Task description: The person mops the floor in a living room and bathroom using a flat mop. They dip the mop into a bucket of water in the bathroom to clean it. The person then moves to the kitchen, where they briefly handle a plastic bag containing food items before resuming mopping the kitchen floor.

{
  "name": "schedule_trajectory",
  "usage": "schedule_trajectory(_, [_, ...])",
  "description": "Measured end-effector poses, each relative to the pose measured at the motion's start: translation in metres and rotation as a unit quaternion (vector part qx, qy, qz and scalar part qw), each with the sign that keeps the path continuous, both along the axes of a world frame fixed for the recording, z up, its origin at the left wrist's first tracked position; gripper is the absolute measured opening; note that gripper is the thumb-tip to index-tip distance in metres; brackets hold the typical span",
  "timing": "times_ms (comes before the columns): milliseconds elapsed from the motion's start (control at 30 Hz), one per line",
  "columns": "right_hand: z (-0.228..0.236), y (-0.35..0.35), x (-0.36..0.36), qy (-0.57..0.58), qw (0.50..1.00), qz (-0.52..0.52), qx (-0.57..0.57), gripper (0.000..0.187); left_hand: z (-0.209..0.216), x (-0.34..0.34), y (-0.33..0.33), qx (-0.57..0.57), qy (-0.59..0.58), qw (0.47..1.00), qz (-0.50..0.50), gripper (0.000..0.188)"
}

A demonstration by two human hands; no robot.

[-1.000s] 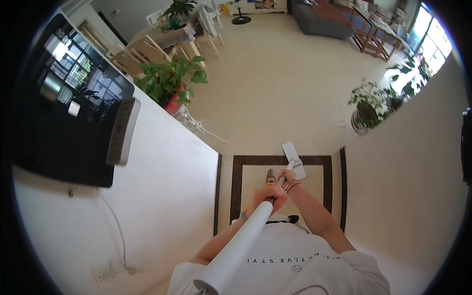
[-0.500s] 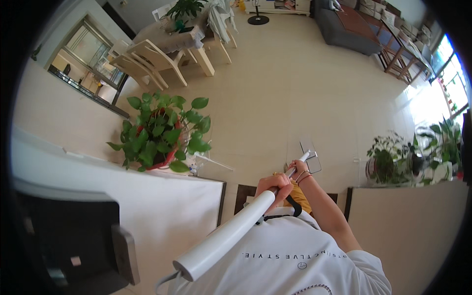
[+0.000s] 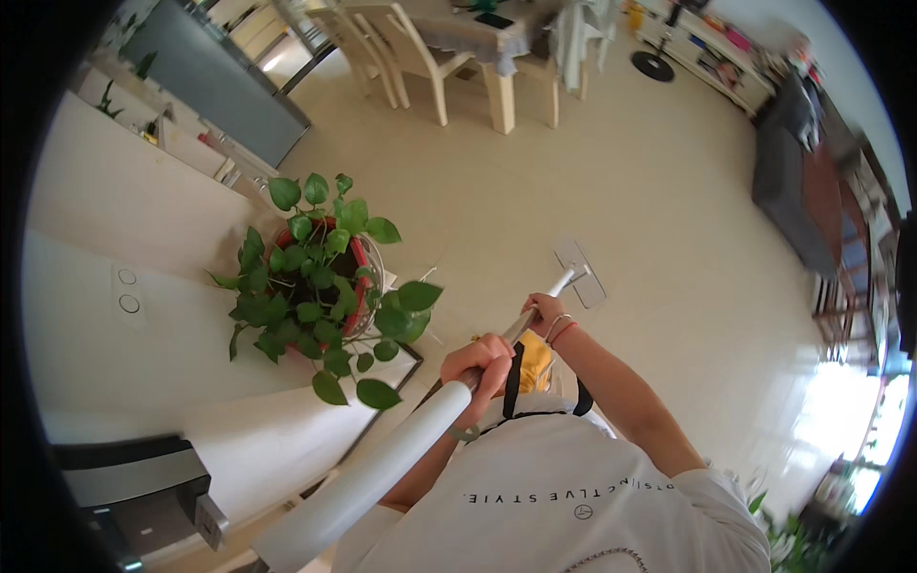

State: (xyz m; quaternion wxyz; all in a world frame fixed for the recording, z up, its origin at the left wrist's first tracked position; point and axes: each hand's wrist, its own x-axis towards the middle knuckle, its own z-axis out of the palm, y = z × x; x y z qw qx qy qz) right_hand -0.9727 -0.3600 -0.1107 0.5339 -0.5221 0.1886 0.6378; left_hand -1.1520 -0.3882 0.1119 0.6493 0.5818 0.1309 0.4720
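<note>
Glossy beige floor (image 3: 669, 191) fills most of view. Pale wooden dining table (image 3: 501, 100) w/ grey cloth (image 3: 516, 46) at top, well apart from hands. Long-handled flat mop (image 3: 435, 420) w/ thick white tubular sleeve (image 3: 368, 487) slants lower L to upper R; its pale rect. head (image 3: 592, 286) on floor past both hands. Leafy green plant (image 3: 315, 310) in round red pot (image 3: 362, 256), L of mop. L hand (image 3: 480, 363) clamped round handle (image 3: 522, 329) just above sleeve; R hand (image 3: 546, 310) ditto, nearer head. Thin bracelets (image 3: 565, 331), R wrist.
</note>
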Motion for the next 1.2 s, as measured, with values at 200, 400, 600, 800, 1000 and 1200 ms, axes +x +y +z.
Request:
schedule_trajectory(200, [0.006, 0.157, 0.025, 0.017, 0.995, 0.094, 0.034, 0.008, 0.0, 0.043, 0.104, 0.072, 0.029, 0.989, 0.127, 0.018])
schedule_trajectory(400, [0.033, 0.303, 0.046, 0.055, 0.986, 0.144, 0.066, 0.01, 0.021, 0.091, 0.232, 0.093, 0.023, 0.979, 0.181, 0.018])
schedule_trajectory(600, [0.027, 0.436, 0.053, 0.041, 0.966, 0.247, 0.065, 0.01, 0.021, 0.107, 0.354, 0.07, 0.062, 0.968, 0.231, 0.022])
schedule_trajectory(800, [0.008, 0.561, 0.053, 0.095, 0.951, 0.293, 0.016, 0.011, 0.011, 0.121, 0.467, 0.049, 0.039, 0.958, 0.279, 0.025])
schedule_trajectory(1000, [0.01, 0.7, 0.024, 0.127, 0.937, 0.326, -0.013, 0.011, 0.013, 0.116, 0.59, 0.036, 0.023, 0.927, 0.373, 0.026])
schedule_trajectory(1200, [0.018, 0.811, -0.038, 0.134, 0.919, 0.371, -0.02, 0.013, 0.007, 0.081, 0.683, 0.06, 0.043, 0.886, 0.457, 0.026])
